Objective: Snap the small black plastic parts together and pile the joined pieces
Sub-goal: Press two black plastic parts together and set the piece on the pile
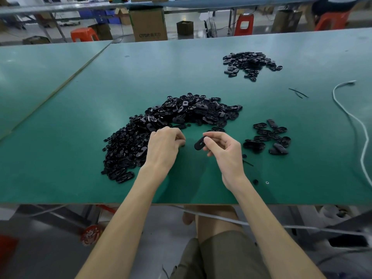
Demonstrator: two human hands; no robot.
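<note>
Right hand (pixel 223 152) pinches an oval black part (pixel 199 145) at frame centre; left hand (pixel 164 147) curls beside the big heap (pixel 161 117), its hold hidden. Smaller pile (pixel 267 137) lies right, white cable (pixel 360 125) beyond.

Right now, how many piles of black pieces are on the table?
3: a big pile by the left hand, a small pile beside the right hand, a far pile at the back right.

Bare hands (pixel 164 144), bare forearms (pixel 124 218), olive-brown shorts (pixel 221 256), bare knee (pixel 213 218)
</note>
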